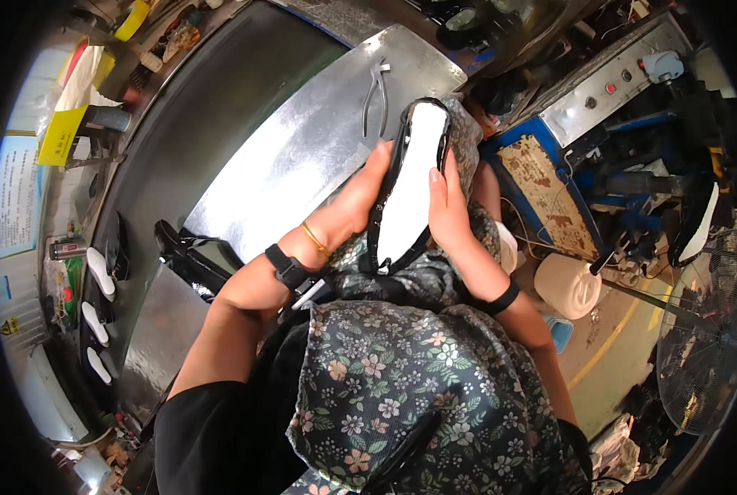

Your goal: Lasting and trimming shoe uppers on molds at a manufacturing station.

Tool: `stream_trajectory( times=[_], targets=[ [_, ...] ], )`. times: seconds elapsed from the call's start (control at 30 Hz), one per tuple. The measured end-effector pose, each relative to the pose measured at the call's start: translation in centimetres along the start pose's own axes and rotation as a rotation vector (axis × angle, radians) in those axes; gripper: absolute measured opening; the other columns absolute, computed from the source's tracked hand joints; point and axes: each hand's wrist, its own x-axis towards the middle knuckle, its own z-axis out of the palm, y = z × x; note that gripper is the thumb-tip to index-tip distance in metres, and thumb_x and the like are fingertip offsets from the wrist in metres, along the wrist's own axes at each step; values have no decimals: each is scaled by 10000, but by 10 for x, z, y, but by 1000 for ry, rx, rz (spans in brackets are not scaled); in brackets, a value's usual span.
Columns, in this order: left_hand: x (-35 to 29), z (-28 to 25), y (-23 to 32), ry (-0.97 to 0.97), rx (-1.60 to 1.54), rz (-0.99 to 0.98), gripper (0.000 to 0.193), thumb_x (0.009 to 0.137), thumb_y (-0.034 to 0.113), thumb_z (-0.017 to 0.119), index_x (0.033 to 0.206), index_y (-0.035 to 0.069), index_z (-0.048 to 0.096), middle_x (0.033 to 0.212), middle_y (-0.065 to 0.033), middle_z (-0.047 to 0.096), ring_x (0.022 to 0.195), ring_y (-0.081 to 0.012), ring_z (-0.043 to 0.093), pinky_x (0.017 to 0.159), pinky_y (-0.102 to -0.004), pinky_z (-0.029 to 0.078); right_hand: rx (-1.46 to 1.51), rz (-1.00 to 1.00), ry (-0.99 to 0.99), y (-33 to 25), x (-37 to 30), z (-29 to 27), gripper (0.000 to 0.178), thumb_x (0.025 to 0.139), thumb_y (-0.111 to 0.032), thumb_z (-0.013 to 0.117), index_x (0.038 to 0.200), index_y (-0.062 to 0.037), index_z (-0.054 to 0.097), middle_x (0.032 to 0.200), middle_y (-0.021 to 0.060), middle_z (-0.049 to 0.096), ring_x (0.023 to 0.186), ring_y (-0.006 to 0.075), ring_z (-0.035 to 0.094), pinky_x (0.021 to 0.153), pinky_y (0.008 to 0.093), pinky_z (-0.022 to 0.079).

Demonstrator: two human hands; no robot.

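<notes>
A glossy black shoe (413,177) with a white sole-side face turned up lies lengthwise between my hands, above my lap. My left hand (371,188) is closed on its left side, thumb along the edge; the fingers beneath are hidden. On the opposite side my right hand (448,206) grips the shoe's edge, thumb reaching onto the white face. Just beyond the shoe, a pair of metal pliers (375,103) rests on the shiny metal plate (277,157). Left of my left forearm, more glossy black footwear (191,260) lies at the plate's edge.
Several black shoes with white undersides (96,272) line the dark belt (150,177) at left. To the right stand a blue machine with a control panel (616,87), a pale plastic jug (568,285) and a fan (698,363). Another shoe (698,224) is at far right.
</notes>
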Motion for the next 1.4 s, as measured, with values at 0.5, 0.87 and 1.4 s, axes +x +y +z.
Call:
stream_trajectory(
  times=[0.5, 0.87, 1.4],
  targets=[
    [52, 8, -11, 39, -627, -283, 443, 1043, 406, 364, 1192, 52, 584, 1117, -66, 659, 969, -186, 631, 912, -329, 496, 77, 250, -11, 20, 0, -18, 556, 1052, -231, 357, 1501, 45, 181, 1472, 217, 364, 1329, 276, 396, 1103, 350, 295],
    [38, -16, 52, -229, -657, -300, 263, 910, 365, 579, 971, 131, 681, 868, -12, 705, 753, -158, 666, 680, -348, 551, 231, 532, -167, -17, 58, -54, 428, 1015, -192, 431, 1380, 29, 465, 1340, 153, 532, 1189, 227, 541, 1018, 328, 398],
    [-4, -13, 71, -348, -658, 8, 293, 962, 253, 525, 990, -13, 645, 947, -117, 693, 874, -203, 674, 833, -314, 530, -383, 326, -581, 38, 168, 16, 319, 863, -323, 644, 971, -23, 645, 900, 130, 630, 827, 233, 603, 755, 325, 465]
  ],
)
